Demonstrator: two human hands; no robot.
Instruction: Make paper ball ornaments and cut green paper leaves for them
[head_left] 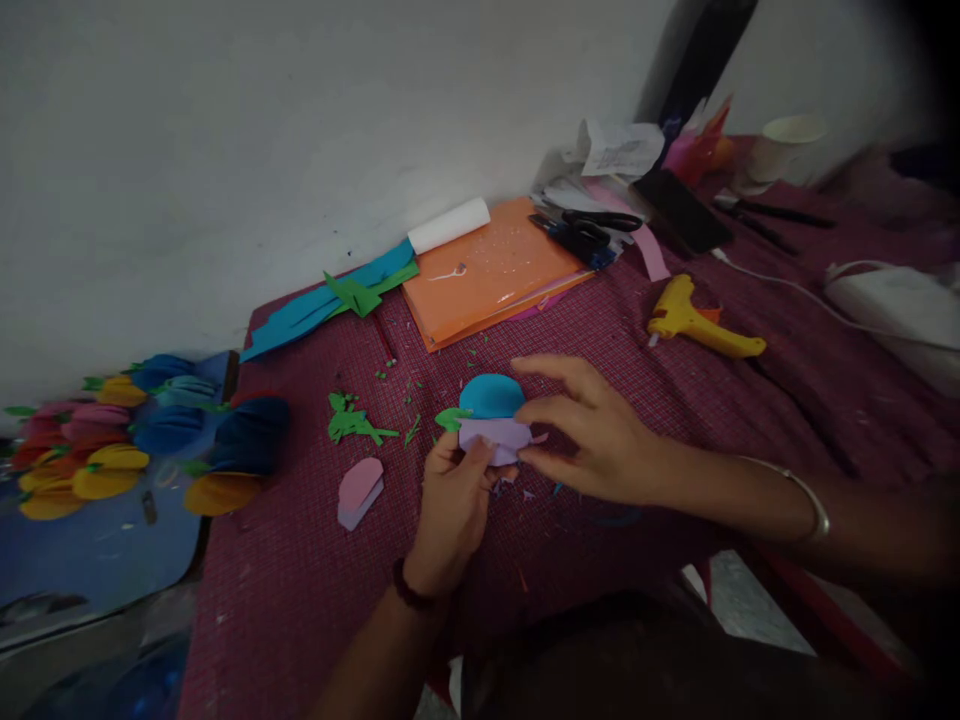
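Note:
My left hand [457,490] pinches a small folded paper craft [495,436] with its thumb on the lilac lower half. The upper half is blue and rounded, and a green leaf sticks out on its left side. My right hand [592,425] is at the craft's right edge with fingers spread; its fingertips are at or close to the paper, and I cannot tell whether they touch. On the cloth to the left lie pink and lilac cut paper pieces [361,492]. Behind these is a small heap of green paper scraps [352,420].
An orange sheet stack [495,270] carries scissors [585,232] and a white roll [450,226]. Blue paper strips [322,303] lie beside it. A yellow glue gun [701,322] rests at right, near a phone [681,210]. Several finished paper crafts [111,470] sit on a blue surface at left.

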